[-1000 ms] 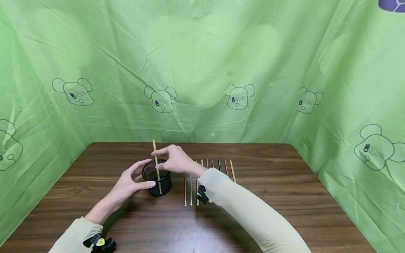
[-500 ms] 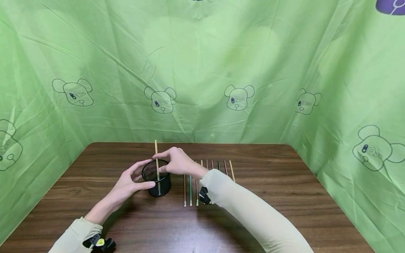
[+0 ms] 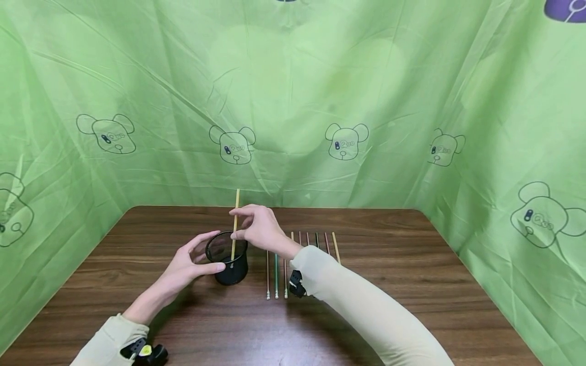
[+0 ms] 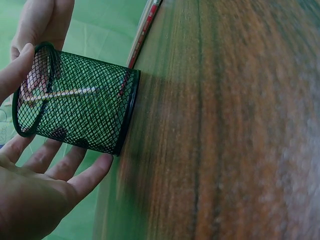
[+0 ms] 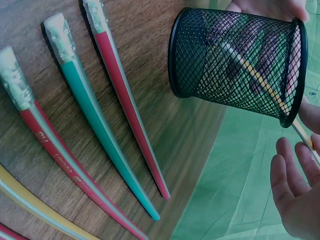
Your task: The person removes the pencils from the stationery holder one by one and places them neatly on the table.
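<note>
A black mesh pencil cup (image 3: pixel 231 272) stands upright on the table, its weave plain in the left wrist view. My left hand (image 3: pixel 185 264) holds it from the left, thumb at the near side and fingers around the far side. Between thumb and index finger my right hand (image 3: pixel 261 229) pinches a yellow pencil (image 3: pixel 235 223) above the cup's rim. The pencil stands nearly upright, with its lower part inside the cup; it shows through the mesh (image 5: pixel 255 75) in the right wrist view, its lower end above the cup's base.
Right of the cup lies a row of several pencils, among them a green pencil (image 5: pixel 100 125), a red pencil (image 5: pixel 130 105) and a yellow pencil (image 3: pixel 336 246). My right forearm (image 3: pixel 357 300) crosses over part of the row. Green cloth (image 3: pixel 284 101) hangs behind the brown wooden table (image 3: pixel 393 254).
The pencil in my right hand has risen and shifted right within the cup, with its lower end higher than before. My left hand and the cup stay where they were.
</note>
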A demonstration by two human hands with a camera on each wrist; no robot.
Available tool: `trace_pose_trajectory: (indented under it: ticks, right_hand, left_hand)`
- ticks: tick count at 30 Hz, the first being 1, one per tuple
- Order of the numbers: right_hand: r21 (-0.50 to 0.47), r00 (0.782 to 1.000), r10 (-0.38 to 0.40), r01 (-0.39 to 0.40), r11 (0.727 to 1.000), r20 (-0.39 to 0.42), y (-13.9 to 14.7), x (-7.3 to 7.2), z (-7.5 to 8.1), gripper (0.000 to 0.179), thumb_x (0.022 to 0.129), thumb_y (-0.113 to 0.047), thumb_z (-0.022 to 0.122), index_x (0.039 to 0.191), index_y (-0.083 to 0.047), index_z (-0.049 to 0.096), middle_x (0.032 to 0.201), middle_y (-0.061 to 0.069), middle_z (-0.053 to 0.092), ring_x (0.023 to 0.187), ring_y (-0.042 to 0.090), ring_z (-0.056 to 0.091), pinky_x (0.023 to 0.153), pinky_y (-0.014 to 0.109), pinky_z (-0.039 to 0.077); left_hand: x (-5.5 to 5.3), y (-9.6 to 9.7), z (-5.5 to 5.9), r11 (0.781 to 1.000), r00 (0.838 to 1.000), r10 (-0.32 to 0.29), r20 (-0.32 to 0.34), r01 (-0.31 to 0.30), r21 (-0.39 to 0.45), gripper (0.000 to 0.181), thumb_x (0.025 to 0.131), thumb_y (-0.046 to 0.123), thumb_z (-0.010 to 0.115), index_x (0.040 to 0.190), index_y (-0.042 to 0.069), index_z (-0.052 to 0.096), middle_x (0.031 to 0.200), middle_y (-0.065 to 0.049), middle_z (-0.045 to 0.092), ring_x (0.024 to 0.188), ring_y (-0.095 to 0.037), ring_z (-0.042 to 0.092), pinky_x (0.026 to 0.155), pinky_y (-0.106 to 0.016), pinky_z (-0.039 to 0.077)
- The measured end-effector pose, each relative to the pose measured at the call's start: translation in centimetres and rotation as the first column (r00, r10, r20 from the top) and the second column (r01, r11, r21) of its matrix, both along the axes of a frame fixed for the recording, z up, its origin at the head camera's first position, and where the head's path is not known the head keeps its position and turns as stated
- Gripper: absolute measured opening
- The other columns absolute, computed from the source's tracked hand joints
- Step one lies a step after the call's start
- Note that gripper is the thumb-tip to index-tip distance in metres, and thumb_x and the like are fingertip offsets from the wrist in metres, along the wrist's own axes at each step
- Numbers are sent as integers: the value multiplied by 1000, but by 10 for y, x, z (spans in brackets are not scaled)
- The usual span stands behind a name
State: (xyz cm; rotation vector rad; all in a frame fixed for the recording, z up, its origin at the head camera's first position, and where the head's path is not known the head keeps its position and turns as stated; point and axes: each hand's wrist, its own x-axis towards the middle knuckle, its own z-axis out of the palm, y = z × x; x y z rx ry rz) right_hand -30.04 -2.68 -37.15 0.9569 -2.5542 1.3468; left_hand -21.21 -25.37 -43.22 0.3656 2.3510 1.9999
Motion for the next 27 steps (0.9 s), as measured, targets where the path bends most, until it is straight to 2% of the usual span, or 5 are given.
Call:
trace_pose_trajectory:
  ticks: [3,9,20,27]
  right_hand:
    - [-55,999,4,-2,999,40,0,-1,1,50,79,-9,94,127,-15,78,121,-2,72,82,6,74,66,21,56]
    - [-117,994,14,-2,993,106,0,-1,1,52,81,-3,92,129,-13,76,123,1,69,77,-2,72,64,24,58]
    - [-181,990,26,0,983,139,-5,-3,-2,53,79,1,92,128,-12,76,126,2,69,79,2,74,66,24,59]
    - [-194,992,0,24,981,125,-9,-6,-5,53,76,-2,95,125,-13,78,120,-2,70,78,0,73,67,23,58]
  left_hand:
    - [0,0,0,1000,1000,1,1,-1,-6,78,89,9,86,157,14,47,149,-22,56,136,-44,53,91,-33,54]
    - [1,0,1,1000,1000,2,4,-2,-6,78,89,9,86,157,14,47,149,-23,56,136,-44,53,91,-34,54]
    - [1,1,1,1000,1000,-3,-1,3,3,77,89,8,85,156,14,48,151,-25,54,135,-43,54,92,-33,55]
    - [1,0,1,1000,1000,-5,-11,5,0,77,89,8,85,156,13,48,149,-22,56,135,-43,54,92,-33,55]
